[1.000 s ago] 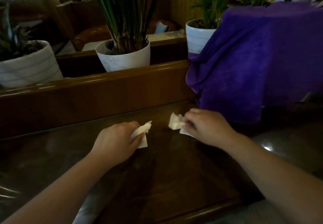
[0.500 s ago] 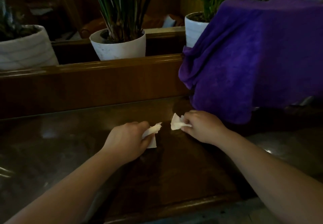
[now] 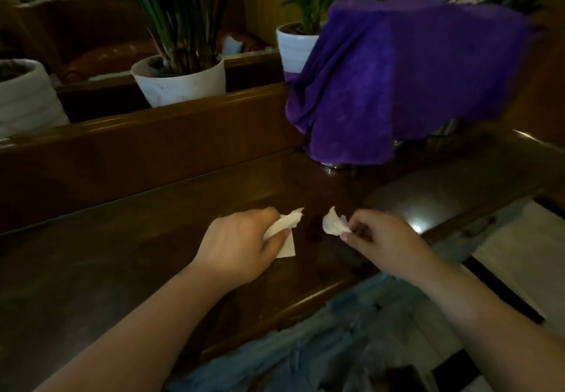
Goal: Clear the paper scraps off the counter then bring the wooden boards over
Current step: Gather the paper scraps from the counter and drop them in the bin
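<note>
Two white paper scraps, one per hand, just above the dark wooden counter (image 3: pixel 122 269) near its front edge; folded scrap (image 3: pixel 284 232) clenched in left hand (image 3: pixel 238 245); crumpled scrap (image 3: pixel 334 223) pinched at fingertips of right hand (image 3: pixel 385 241); scraps near each other, apart; behind, purple towel (image 3: pixel 397 76) draped over a hidden object; white plant pots (image 3: pixel 183 81) on the ledge.

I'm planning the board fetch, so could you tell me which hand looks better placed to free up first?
Probably the right hand: it only pinches a small scrap at its fingertips, while the left hand wraps a larger paper.
</note>
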A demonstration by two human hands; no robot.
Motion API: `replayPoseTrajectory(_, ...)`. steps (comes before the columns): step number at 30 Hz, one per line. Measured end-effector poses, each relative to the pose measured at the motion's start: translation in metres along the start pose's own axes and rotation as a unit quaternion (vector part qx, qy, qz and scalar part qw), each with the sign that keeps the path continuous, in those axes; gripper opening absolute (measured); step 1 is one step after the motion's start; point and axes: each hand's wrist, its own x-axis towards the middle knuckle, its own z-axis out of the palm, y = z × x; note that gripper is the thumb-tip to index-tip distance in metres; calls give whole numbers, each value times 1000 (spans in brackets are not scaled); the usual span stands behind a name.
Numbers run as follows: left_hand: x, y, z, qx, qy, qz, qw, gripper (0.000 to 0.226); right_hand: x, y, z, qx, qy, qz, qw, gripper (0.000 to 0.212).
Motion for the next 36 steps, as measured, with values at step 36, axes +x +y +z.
replayPoseTrajectory(36, -37, 173, 546, -99, -222, -36, 969, 22, -292, 406, 274, 155, -71, 382, 908, 13)
